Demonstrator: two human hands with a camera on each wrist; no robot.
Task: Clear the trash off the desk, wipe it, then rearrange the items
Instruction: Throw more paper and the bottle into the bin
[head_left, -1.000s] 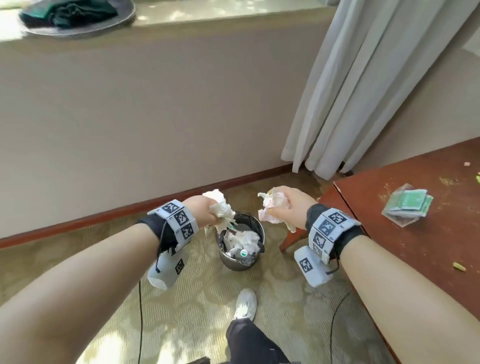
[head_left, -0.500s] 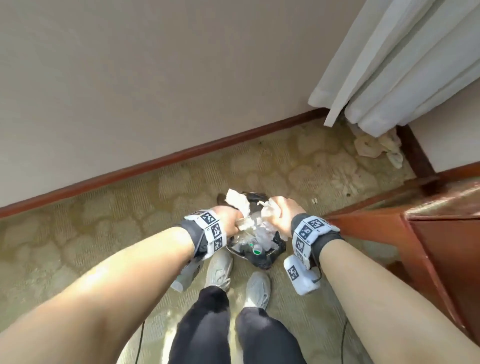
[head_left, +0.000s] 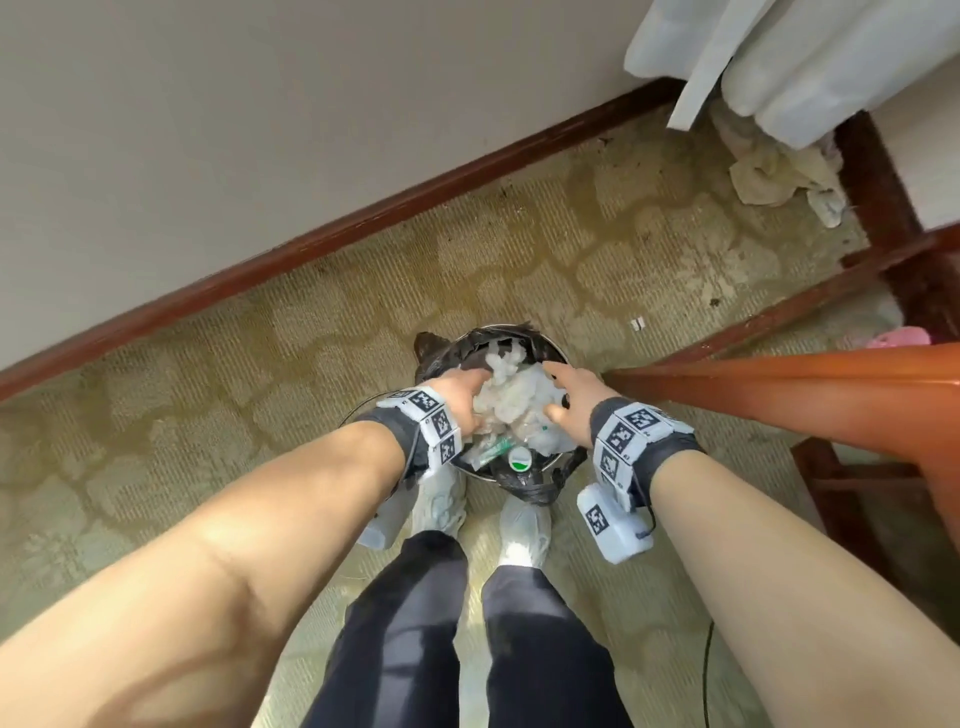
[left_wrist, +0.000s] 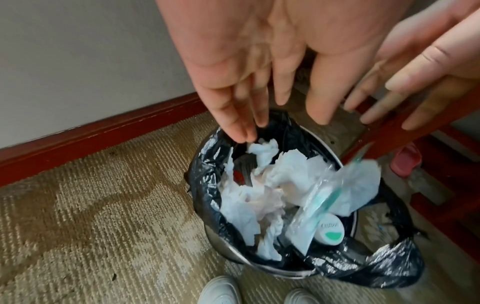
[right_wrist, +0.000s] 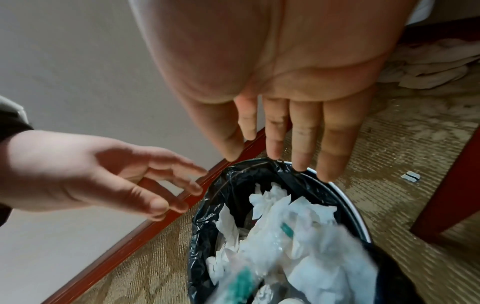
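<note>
Reading perhaps "Cestbon", cap (left_wrist: 329, 228) tops binned tissues (left_wrist: 262, 185).

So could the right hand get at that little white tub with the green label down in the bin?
Probably yes. The right hand hangs open over the bin, and the tub lies uncovered near the rim, beside the crumpled tissues.

Crumpled tissue (head_left: 511, 402) and a plastic wrapper (left_wrist: 311, 207) are filling the lined bin (head_left: 556, 353) almost to the rim, leaving little room to reach down inside. The left hand (head_left: 467, 397) and right hand (head_left: 571, 402) are hovering over it with straight fingers (right_wrist: 330, 148). The bench edge (head_left: 779, 384) is crowding the right side, while carpet (head_left: 208, 415) toward the wall is lying open.
</note>
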